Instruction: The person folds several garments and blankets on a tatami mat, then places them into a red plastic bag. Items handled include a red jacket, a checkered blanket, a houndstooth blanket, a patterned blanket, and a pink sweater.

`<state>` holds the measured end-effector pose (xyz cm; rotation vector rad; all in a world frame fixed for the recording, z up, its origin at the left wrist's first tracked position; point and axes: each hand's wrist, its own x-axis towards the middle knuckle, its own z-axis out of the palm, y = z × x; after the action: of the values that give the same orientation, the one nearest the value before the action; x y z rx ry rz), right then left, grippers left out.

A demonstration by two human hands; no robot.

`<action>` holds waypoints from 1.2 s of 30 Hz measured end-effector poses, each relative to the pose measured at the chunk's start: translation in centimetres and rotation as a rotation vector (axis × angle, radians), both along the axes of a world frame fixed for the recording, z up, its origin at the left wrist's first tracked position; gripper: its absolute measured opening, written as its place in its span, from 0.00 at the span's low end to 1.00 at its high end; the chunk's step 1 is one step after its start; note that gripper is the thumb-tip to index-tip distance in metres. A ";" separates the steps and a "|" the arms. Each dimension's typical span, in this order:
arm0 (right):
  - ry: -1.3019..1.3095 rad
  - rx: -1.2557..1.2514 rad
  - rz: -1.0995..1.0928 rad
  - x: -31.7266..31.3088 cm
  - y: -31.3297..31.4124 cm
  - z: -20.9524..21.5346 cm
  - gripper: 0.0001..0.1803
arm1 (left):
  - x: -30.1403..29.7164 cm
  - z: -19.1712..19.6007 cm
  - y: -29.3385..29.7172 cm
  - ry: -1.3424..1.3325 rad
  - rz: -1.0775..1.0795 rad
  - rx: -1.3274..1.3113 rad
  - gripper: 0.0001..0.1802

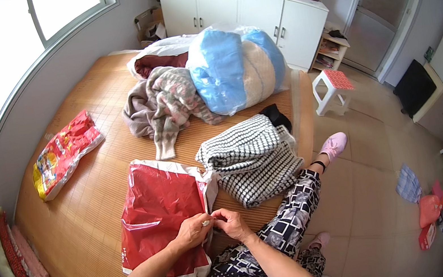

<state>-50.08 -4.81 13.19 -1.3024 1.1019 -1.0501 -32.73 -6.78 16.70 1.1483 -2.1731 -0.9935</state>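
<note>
A red plastic bag with white edges lies flat on the bamboo mat close in front of me. My left hand rests over its right part, fingers closed on the bag's white edge. Right beside it, my right hand pinches the same edge, and the fingertips of both hands nearly meet. What exactly lies between the fingertips is too small to make out. Just beyond my hands sits a folded black-and-white knitted garment. Farther back is a crumpled grey-pink patterned sweater.
A big clear bag of blue and beige bedding stands at the mat's far end. A red printed package lies to the left. White cabinets line the back wall. A stool and scattered bags are on the floor at right.
</note>
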 end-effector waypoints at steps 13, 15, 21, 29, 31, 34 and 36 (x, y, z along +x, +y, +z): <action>0.128 -0.354 0.024 1.0 -0.4 -0.4 0.16 | 3.1 0.0 -2.9 0.223 -0.158 0.827 0.10; 0.099 -0.292 0.087 0.7 -0.9 -1.5 0.16 | 2.6 1.3 -2.5 0.180 -0.219 0.561 0.08; -0.008 -0.180 0.129 0.4 -1.2 -1.0 0.11 | 1.4 2.9 -2.6 -0.017 -0.299 0.175 0.06; 0.015 0.028 0.210 0.0 -2.2 -1.9 0.11 | 0.7 2.1 -1.9 -0.204 -0.183 -0.130 0.04; -0.044 -0.062 0.137 -0.1 -2.7 -2.6 0.12 | -0.2 2.2 -2.2 -0.190 -0.115 -0.255 0.08; -0.028 0.033 0.104 -0.3 -3.1 -3.0 0.14 | -0.6 1.4 -2.2 -0.279 -0.066 -0.294 0.10; 0.016 0.117 0.085 -0.1 -1.8 -2.1 0.12 | -0.2 -0.3 -1.9 -0.297 -0.003 -0.324 0.06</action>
<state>-50.16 -6.65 11.14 -1.2549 1.0939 -0.9001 -32.98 -8.72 16.45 1.1918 -2.4525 -0.4653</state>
